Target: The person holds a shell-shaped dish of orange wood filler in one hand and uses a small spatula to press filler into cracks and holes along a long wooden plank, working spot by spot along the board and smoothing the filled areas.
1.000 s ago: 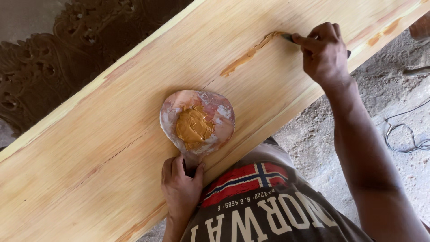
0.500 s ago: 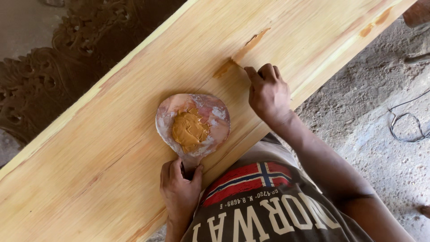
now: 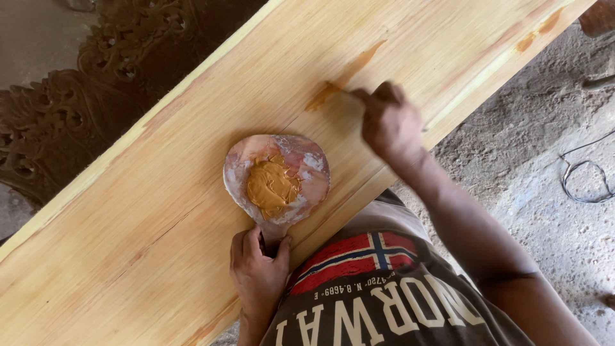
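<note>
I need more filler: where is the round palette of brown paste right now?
Middle of the head view, the palette lies on the plank, its handle held by the left hand.

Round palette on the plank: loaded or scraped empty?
Loaded. The round palette lies flat on the plank with a mound of tan paste at its centre; the left hand grips its handle.

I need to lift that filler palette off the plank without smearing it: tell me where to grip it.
Grip the palette by its narrow handle at the near edge, where the left hand already pinches it. Come from the plank's near side. The round face carries a mound of brown filler, so keep fingers off it.
</note>
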